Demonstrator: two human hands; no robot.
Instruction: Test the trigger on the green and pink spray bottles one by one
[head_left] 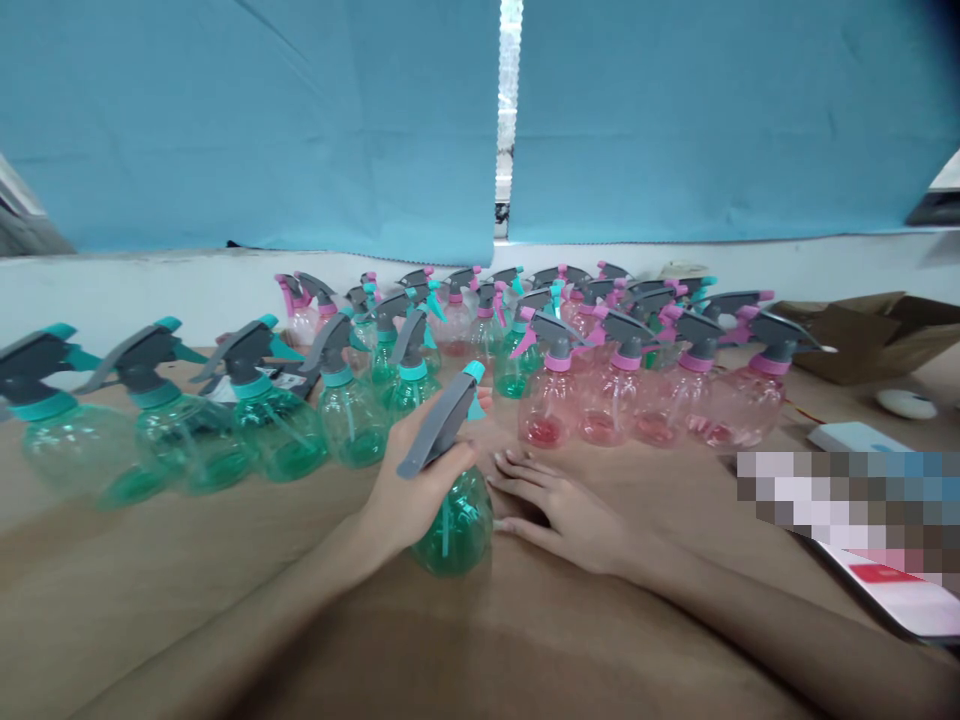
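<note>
My left hand (409, 485) is wrapped round the neck of a green spray bottle (454, 530) with a grey and turquoise trigger head. The bottle stands a little tilted in front of me, a straw visible inside it. Flat on the table just to its right lies my right hand (570, 510), fingers stretched toward the bottle, holding nothing. Beyond my left hand a row of green spray bottles (281, 430) runs off to the left. Past my right hand stands a row of pink spray bottles (611, 405) with grey and pink heads.
More green and pink bottles (457, 320) crowd the back of the wooden table (247, 600). An open cardboard box (862, 335), a white mouse (906, 403) and a partly blurred-out flat device (911, 600) lie at the right. A blue curtain (262, 130) hangs behind.
</note>
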